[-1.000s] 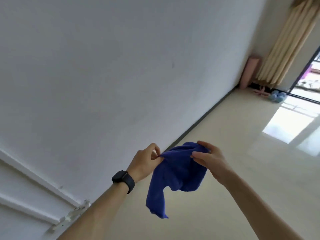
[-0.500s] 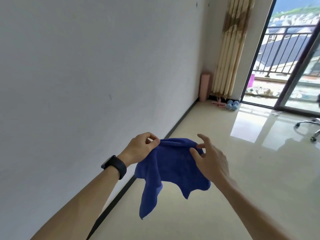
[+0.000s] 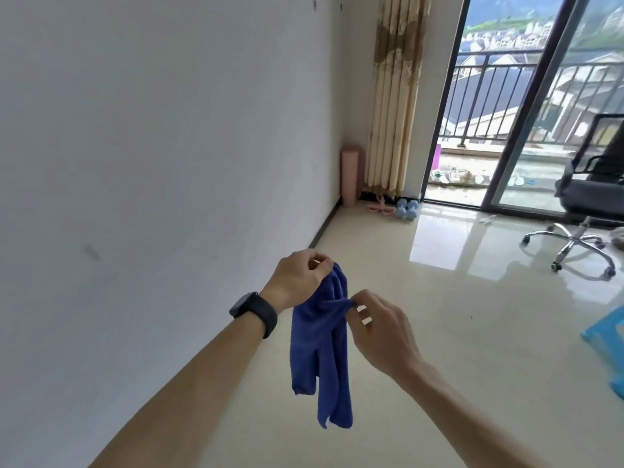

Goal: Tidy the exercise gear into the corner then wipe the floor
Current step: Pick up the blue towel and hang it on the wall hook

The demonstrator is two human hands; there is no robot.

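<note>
Compared with half a second ago, the blue cloth [image 3: 324, 346] hangs bunched, no longer spread. The left hand [image 3: 299, 280] pinches its top; the right hand [image 3: 380, 327] pinches a fold lower. Glossy cream floor [image 3: 439, 332] meets the white wall [image 3: 152, 163]. In the corner: pink rolled mat [image 3: 352, 175], blue dumbbells [image 3: 407, 209]. Right: office chair [image 3: 587, 197].

The cloth [image 3: 320, 346] was deep blue, the watch [image 3: 255, 312] black, the wall [image 3: 152, 163] plain white, the floor [image 3: 456, 332] glossy cream, the rolled mat [image 3: 351, 175] pink, the dumbbells [image 3: 407, 209] pale blue, and the curtain [image 3: 395, 96] beige with a brownish floral pattern.
</note>
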